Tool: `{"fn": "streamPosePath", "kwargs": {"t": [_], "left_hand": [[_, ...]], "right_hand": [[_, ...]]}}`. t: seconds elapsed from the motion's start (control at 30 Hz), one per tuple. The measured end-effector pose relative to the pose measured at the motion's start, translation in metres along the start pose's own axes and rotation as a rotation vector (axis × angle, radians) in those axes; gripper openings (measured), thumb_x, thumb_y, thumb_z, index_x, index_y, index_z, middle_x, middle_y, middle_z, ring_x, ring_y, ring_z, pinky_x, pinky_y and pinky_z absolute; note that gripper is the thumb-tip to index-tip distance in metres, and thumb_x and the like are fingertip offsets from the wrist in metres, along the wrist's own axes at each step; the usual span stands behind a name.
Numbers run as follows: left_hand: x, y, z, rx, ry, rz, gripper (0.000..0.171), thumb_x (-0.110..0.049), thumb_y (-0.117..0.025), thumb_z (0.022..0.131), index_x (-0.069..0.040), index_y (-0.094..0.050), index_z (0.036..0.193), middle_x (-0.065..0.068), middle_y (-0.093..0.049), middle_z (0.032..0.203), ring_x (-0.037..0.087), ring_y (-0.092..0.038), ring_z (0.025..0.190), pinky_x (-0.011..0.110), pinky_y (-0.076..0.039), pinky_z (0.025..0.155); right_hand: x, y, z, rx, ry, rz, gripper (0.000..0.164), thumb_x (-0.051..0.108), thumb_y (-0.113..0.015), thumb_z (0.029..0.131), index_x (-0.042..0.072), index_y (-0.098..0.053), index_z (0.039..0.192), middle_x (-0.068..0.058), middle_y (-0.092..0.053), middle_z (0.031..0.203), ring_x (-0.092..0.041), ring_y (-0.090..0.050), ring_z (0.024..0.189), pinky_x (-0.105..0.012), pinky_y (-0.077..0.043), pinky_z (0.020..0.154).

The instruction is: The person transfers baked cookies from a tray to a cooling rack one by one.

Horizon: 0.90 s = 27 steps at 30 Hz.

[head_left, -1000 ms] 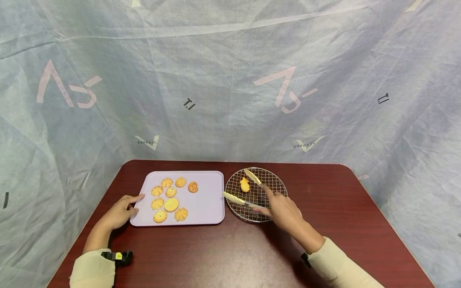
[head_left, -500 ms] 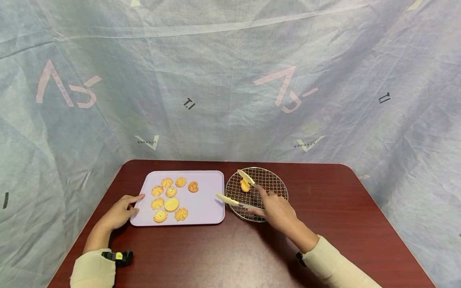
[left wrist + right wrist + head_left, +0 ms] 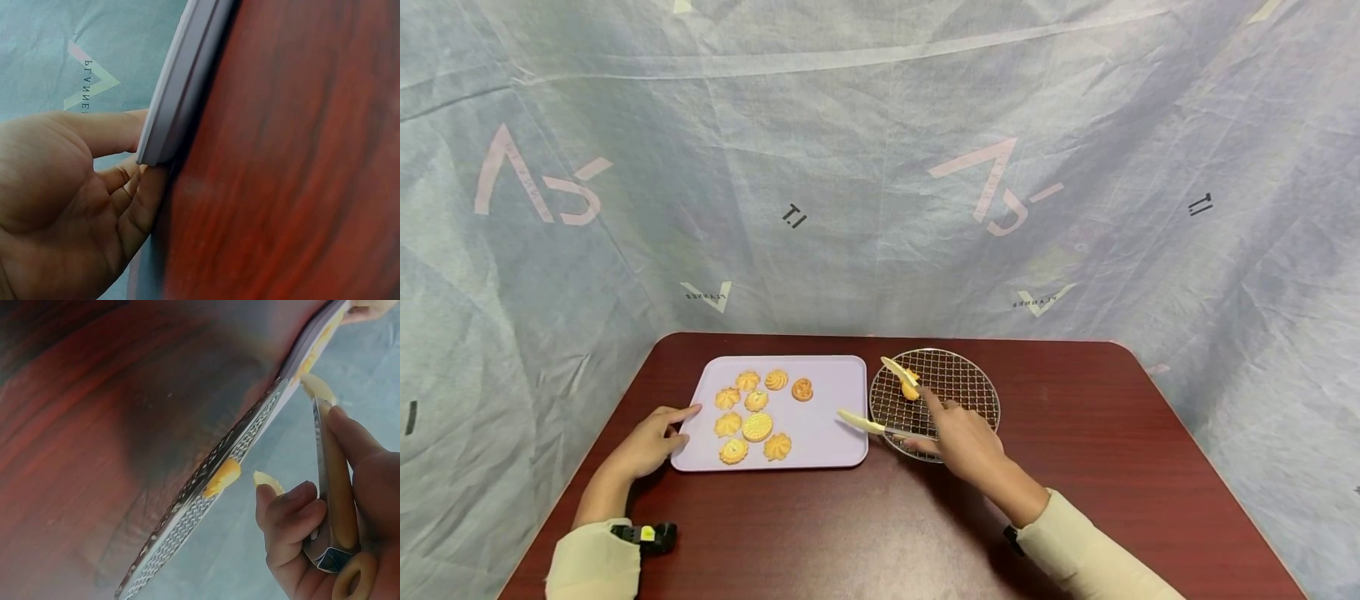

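In the head view my left hand (image 3: 651, 442) holds the left edge of a lilac tray (image 3: 831, 429). The left wrist view shows the tray's rim (image 3: 181, 87) between thumb and fingers. Several yellow cookies (image 3: 757, 427) lie on the tray's left half, with a browner pretzel-shaped one (image 3: 802, 389) nearer the middle. My right hand (image 3: 968, 442) grips tongs (image 3: 859, 422), their arms spread apart. One pale tip crosses over a yellow cookie (image 3: 910, 393) on the round wire rack (image 3: 966, 383); the other reaches over the tray's right edge. Nothing is between the tips.
The rack stands close to the tray's right side. Both sit on a dark red wooden table (image 3: 1075, 433) with rounded far corners. A grey printed cloth (image 3: 880, 208) hangs behind and at both sides.
My right hand and the tongs have moved left, so one tip now overlaps the rack's cookie and the other lies over the tray. My left hand and the tray have stayed put.
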<state>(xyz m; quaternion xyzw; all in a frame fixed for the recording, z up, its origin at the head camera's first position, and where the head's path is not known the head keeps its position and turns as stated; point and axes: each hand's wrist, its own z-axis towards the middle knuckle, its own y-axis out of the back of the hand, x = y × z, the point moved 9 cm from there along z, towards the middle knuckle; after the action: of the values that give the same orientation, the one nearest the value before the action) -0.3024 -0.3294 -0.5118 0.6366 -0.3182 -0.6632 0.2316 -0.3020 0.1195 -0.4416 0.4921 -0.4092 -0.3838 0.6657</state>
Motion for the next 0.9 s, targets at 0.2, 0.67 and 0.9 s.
{"fn": "streamPosePath", "kwargs": {"t": [0.2, 0.67, 0.9], "left_hand": [[0.000, 0.000, 0.000, -0.002, -0.009, 0.001, 0.052, 0.005, -0.059, 0.089, 0.006, -0.048, 0.139, 0.023, -0.046, 0.110, 0.021, -0.044, 0.076, 0.026, -0.040, 0.060], [-0.004, 0.002, 0.000, -0.006, -0.020, 0.006, 0.051, 0.006, -0.058, 0.089, 0.007, -0.048, 0.139, 0.026, -0.047, 0.112, 0.019, -0.045, 0.074, 0.025, -0.041, 0.060], [-0.005, 0.001, -0.001, 0.003, -0.019, -0.006, 0.052, 0.006, -0.057, 0.089, 0.007, -0.047, 0.139, 0.026, -0.047, 0.113, 0.020, -0.045, 0.075, 0.025, -0.042, 0.060]], "right_hand": [[0.008, 0.000, 0.001, -0.015, 0.026, 0.000, 0.088, 0.062, -0.072, 0.075, 0.015, -0.044, 0.144, -0.019, -0.069, 0.100, -0.033, -0.064, 0.065, -0.042, -0.048, 0.050], [0.020, -0.006, 0.005, -0.039, 0.080, -0.040, 0.088, 0.061, -0.074, 0.074, 0.014, -0.046, 0.143, -0.020, -0.068, 0.097, -0.029, -0.059, 0.055, -0.039, -0.045, 0.047], [0.024, -0.009, 0.007, -0.026, 0.074, -0.042, 0.088, 0.060, -0.074, 0.075, 0.013, -0.046, 0.144, -0.024, -0.067, 0.107, -0.035, -0.063, 0.062, -0.042, -0.049, 0.050]]}}
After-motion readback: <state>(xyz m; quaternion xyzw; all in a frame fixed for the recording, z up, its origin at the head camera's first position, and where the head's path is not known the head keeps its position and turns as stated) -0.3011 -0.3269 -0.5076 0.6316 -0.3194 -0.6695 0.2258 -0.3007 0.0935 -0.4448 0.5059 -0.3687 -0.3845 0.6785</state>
